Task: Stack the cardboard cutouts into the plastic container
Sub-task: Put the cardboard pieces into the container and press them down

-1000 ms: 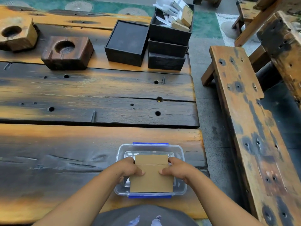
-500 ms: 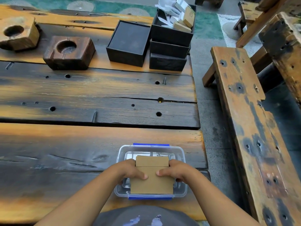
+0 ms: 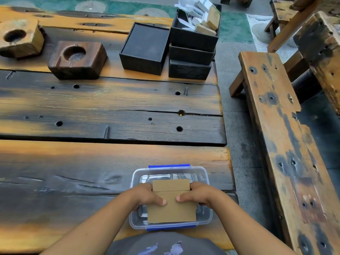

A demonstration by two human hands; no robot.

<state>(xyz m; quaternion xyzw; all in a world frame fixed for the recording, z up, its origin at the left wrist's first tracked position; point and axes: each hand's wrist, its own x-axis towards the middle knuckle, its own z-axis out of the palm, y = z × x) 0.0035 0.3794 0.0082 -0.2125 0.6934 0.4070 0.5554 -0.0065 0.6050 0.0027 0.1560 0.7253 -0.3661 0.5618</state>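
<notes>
A clear plastic container (image 3: pixel 206 183) with blue clips sits at the near edge of the wooden table, right in front of me. Over it I hold brown cardboard cutouts (image 3: pixel 172 211); a second, smaller-looking piece (image 3: pixel 171 185) shows behind the front one. My left hand (image 3: pixel 147 196) grips the left edge and my right hand (image 3: pixel 197 195) grips the right edge, thumbs pressed on the front face close together. The cutouts cover most of the container's inside.
Two wooden blocks with round hollows (image 3: pixel 77 59) (image 3: pixel 19 38) stand at the far left. Black boxes (image 3: pixel 145 48), one stack (image 3: pixel 192 54) holding papers and small cartons, stand at the far middle. A wooden bench (image 3: pixel 287 144) runs along the right, past the table's edge.
My thumbs have slid inward across the front cutout until they nearly meet. The cutouts stay over the container, about where they were.
</notes>
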